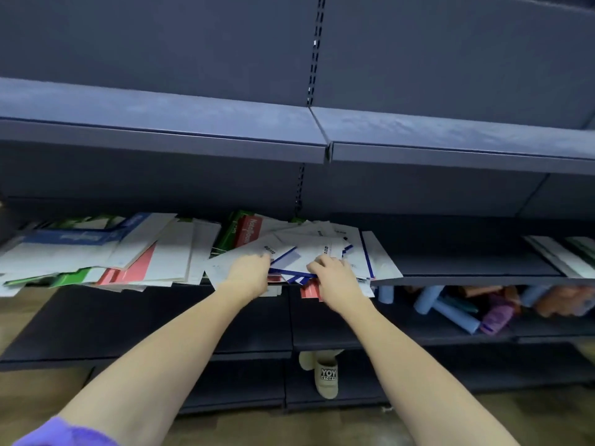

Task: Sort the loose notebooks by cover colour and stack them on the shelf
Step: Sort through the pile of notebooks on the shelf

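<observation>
A loose heap of white notebooks with blue-trimmed covers (302, 252) is spread on the dark blue metal shelf (467, 268), just right of centre. The left hand (249, 273) is laid on the heap's front edge, fingers curled over a white cover; whether it is gripped cannot be told. The right hand (335, 275), at 3 o'clock from the left, is pressed on a blue-edged notebook, fingers bent. At 9 o'clock a second pile of blue, green and red-and-white notebooks (106, 252) is seen. Rolled blue items (450, 312) lie on the lower shelf at 4 o'clock.
</observation>
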